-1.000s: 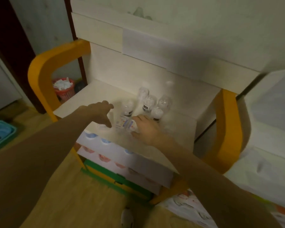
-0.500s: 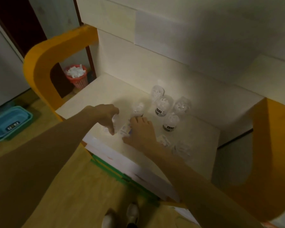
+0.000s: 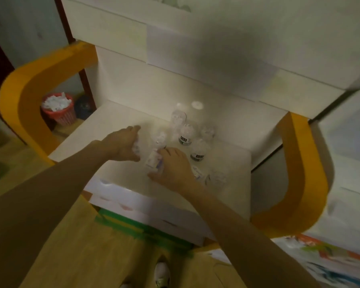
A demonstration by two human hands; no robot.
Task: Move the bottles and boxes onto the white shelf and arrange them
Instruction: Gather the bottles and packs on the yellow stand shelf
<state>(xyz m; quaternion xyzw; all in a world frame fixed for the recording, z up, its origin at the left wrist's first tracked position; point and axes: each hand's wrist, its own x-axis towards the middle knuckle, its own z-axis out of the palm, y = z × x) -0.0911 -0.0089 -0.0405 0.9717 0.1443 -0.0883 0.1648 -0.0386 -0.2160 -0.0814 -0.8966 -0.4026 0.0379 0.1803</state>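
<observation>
Several clear bottles with dark labels stand in a cluster toward the back of the white shelf. My left hand is over the shelf's middle, its fingers curled round a small white item. Just to its right, my right hand holds a small white box that lies on the shelf. Two more small boxes lie to the right of that hand, near the shelf's front.
Orange curved side frames flank the shelf left and right. White drawers sit below its front edge. A red basket of paper stands on the floor at the left. White cabinets rise behind and to the right.
The view has shifted slightly. My left hand has moved a little back and right with the white item; my right hand stays on the small box.
</observation>
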